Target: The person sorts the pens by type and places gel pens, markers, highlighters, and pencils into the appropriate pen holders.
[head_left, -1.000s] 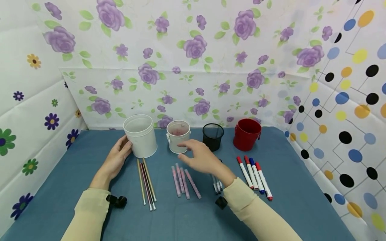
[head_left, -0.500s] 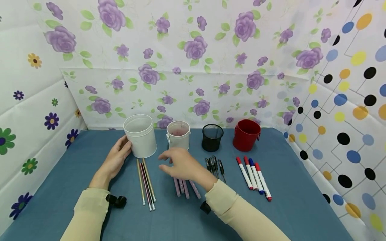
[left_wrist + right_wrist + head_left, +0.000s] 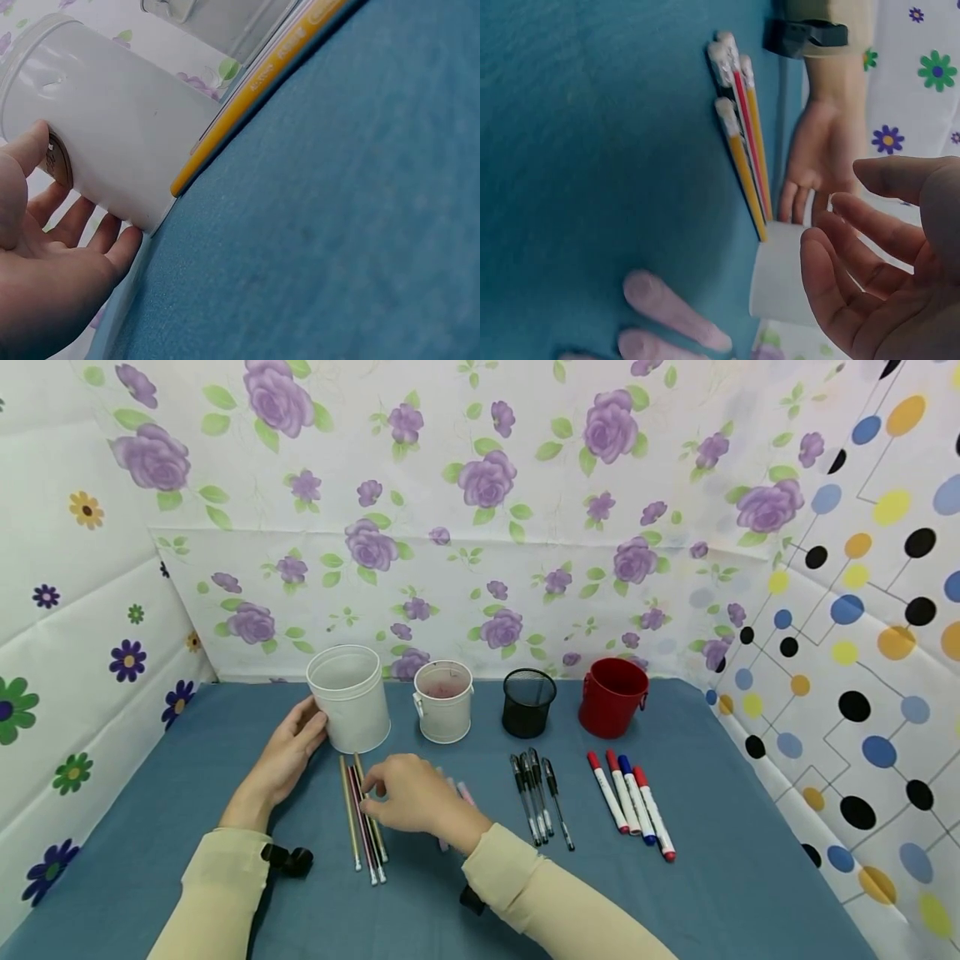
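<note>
My left hand (image 3: 283,752) rests against the left side of a large white bucket (image 3: 358,714), its thumb and fingertips touching the wall; the left wrist view shows the bucket (image 3: 127,112) with a small brown label by the thumb. Several pencils (image 3: 369,852), yellow, red and dark, lie in front of that bucket, eraser ends toward me. My right hand (image 3: 412,793) is over their right edge in the head view, fingers loosely bent. In the right wrist view this hand (image 3: 885,262) holds nothing. It partly hides the pink pens (image 3: 467,793).
Behind stand a smaller white bucket (image 3: 445,714), a black mesh pen cup (image 3: 527,714) and a red bucket (image 3: 611,706). Several black-capped pens (image 3: 534,797) and several red and blue markers (image 3: 633,797) lie before them on the blue cloth (image 3: 750,860). Patterned sheets enclose the back and sides.
My right hand has swept left and toward me, from near the small white bucket across the pink pens to the pencils, uncovering the black pens. My left hand has stayed on the large bucket.
</note>
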Tool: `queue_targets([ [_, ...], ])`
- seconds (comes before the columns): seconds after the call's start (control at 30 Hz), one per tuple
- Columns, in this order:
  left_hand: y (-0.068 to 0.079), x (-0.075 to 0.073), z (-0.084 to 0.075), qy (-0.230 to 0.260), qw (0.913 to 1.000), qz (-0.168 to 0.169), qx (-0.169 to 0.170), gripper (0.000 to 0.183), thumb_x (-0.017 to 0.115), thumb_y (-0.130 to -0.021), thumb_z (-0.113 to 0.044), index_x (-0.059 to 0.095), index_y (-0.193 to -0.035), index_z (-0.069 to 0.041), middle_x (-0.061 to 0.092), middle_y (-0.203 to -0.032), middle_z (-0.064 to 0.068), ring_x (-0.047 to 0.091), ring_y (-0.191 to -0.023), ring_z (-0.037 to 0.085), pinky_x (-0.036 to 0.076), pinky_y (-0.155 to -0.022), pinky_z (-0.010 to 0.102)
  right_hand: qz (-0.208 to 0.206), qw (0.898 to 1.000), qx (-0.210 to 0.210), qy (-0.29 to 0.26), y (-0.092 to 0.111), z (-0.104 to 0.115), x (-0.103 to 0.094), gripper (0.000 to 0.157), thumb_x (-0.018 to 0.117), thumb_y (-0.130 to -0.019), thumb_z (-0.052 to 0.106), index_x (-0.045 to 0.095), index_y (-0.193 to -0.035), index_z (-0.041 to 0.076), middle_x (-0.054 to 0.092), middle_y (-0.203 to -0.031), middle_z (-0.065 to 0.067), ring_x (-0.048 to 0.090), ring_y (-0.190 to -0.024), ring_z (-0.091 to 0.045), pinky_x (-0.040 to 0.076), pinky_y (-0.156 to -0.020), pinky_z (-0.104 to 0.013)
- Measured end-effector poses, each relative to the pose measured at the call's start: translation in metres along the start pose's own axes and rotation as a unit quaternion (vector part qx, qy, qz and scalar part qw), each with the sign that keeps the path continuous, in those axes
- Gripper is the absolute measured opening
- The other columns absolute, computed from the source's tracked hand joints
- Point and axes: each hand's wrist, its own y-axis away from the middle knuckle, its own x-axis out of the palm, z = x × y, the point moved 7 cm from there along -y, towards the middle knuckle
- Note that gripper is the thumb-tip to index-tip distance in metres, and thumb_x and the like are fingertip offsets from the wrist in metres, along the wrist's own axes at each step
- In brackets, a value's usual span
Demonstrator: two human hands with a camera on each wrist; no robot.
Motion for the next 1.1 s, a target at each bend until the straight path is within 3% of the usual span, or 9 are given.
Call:
queue_targets([
  [0.2,-0.001,-0.002,0.003,0.004,1.0,0.0,-0.006,0.082,0.047,-0.113,-0.047,0.001,-0.173,-0.016,0.007,-0.177,0.017,0.012,-0.162,0.037,0.016,-0.132,0.055,-0.005,1.0,0.019,0.016,-0.008,0.001,0.018,0.015,0.078,-0.099,0.026,0.084,-0.109,0.015,0.068,-0.08,0.008,0.054,-0.067,-0.001,0.043,-0.057,-0.015],
  [0.57,0.0,0.001,0.0,-0.007,1.0,0.004,-0.002,0.08,0.046,-0.114,-0.044,0.0,-0.173,-0.016,0.006,-0.177,0.017,0.011,-0.163,0.039,0.016,-0.132,0.056,-0.018,0.996,0.057,0.059,-0.018,0.001,0.035,0.008,0.08,-0.097,0.028,0.081,-0.093,0.021,0.069,-0.081,0.01,0.054,-0.063,0.0,0.044,-0.056,-0.016],
  [0.77,0.001,-0.001,0.0,-0.007,0.9999,0.0,-0.007,0.082,0.047,-0.113,-0.047,-0.001,-0.173,-0.017,0.004,-0.177,0.017,0.01,-0.163,0.038,0.016,-0.132,0.055,-0.02,0.992,0.082,0.098,-0.025,0.002,0.046,0.032,0.082,-0.095,0.032,0.067,-0.069,0.024,0.056,-0.066,0.01,0.05,-0.056,-0.004,0.041,-0.049,-0.02],
  [1.1,0.0,-0.001,0.001,-0.009,0.9999,-0.001,-0.008,0.082,0.046,-0.113,-0.047,0.0,-0.173,-0.016,0.003,-0.178,0.017,0.009,-0.163,0.038,0.016,-0.131,0.055,-0.007,0.98,0.127,0.15,-0.03,0.005,0.057,0.047,0.086,-0.091,0.04,0.058,-0.057,0.022,0.051,-0.058,0.007,0.049,-0.052,-0.009,0.041,-0.044,-0.024],
])
